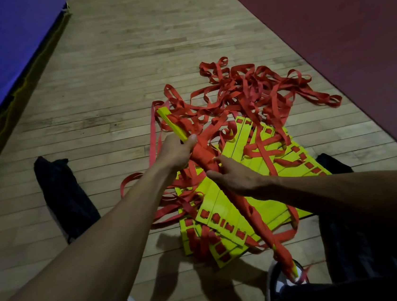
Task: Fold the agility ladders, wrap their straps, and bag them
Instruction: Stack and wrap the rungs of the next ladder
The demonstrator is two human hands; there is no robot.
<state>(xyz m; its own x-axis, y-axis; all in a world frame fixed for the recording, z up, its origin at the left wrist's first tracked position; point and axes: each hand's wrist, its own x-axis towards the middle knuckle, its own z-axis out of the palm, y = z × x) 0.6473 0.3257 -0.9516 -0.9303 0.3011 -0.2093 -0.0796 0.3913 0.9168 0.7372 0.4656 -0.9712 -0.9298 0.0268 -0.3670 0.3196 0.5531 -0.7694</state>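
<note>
Gripping a folded ladder bundle [203, 154] wound in red strap, the left hand [175, 153] is curled round its upper part; bundle held tilted above the floor [111, 86]. Right hand [232, 175] fingers loosely spread, touching the bundle's wrap. Below lie yellow rungs [226, 211] and tangled straps [255, 89]. Dark bag [61, 190] on the floor, left.
</note>
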